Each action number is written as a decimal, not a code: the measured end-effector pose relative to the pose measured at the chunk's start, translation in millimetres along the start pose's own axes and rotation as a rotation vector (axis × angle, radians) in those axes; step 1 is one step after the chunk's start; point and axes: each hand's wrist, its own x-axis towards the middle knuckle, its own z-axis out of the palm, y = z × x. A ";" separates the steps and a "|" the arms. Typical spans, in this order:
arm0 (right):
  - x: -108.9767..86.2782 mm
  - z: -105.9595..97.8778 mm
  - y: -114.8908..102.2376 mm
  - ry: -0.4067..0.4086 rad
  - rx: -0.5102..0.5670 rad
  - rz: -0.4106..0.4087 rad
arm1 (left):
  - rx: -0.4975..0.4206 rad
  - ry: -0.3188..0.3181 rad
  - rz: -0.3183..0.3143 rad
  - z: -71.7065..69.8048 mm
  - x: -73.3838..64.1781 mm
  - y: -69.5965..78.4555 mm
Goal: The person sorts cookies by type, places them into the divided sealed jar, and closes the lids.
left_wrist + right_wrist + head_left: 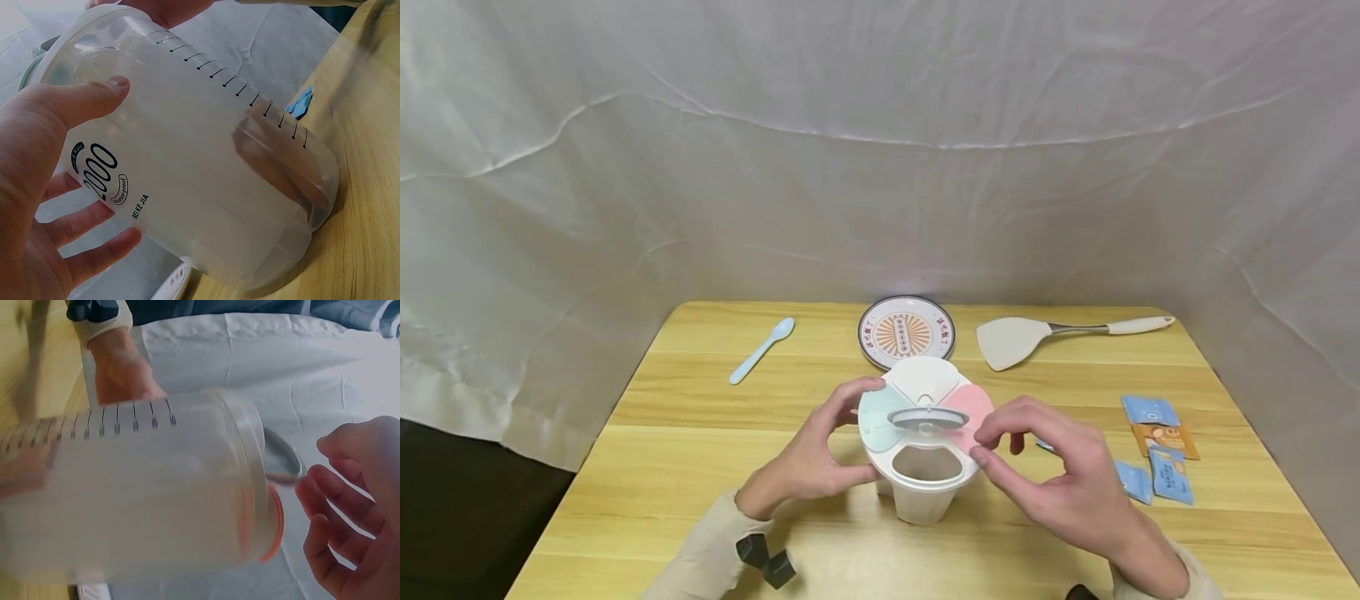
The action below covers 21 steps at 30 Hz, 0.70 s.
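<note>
A translucent storage container [187, 137] with black measuring marks stands upright on the table in front of me. Its round lid [925, 371] has white, mint and pink flaps. The flap nearest me [928, 417] is tipped up, baring an opening in the lid. My left hand [820, 446] grips the container by its left side just below the lid, thumb toward me. Beside the pink flap is my right hand [1067, 475], fingers loosely bent; in the right wrist view a gap separates them from the lid. Through the wall, a brown shape [281, 162] shows low inside.
Behind the container lies a patterned plate [906, 329]. A light blue spoon [763, 350] is at the back left, a white spatula [1013, 342] at the back right. Several small blue and orange packets [1170, 475] lie on the right. Grey cloth [917, 208] hangs behind the table.
</note>
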 end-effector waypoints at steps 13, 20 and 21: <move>-13.1 -33.1 25.0 0.063 -0.167 0.164 | -0.003 -0.003 -0.007 0.5 -0.2 0.9; -24.4 -51.4 42.7 0.108 -0.174 0.206 | -0.001 0.002 -0.016 1.2 -0.8 2.1; -25.9 -54.5 45.1 0.111 -0.182 0.215 | 0.000 0.004 -0.013 1.2 -0.7 2.2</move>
